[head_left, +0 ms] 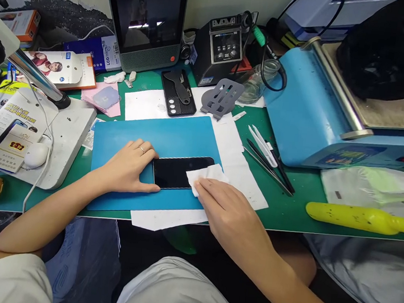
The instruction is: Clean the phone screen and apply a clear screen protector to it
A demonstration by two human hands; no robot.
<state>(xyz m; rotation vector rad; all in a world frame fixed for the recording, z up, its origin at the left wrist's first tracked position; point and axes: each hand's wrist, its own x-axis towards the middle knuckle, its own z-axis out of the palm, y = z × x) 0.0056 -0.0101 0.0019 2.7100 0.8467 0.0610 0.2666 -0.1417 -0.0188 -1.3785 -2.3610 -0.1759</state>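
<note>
Right hand point(226, 206) pinches wipe point(205, 172) against phone point(173, 171); left hand point(132, 166), grip spread, clasps its left end. Wiping seems underway, remainder unclear

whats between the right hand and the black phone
A crumpled white wipe: the head view shows it pinched in the right hand, over the right end of the black phone.
</note>
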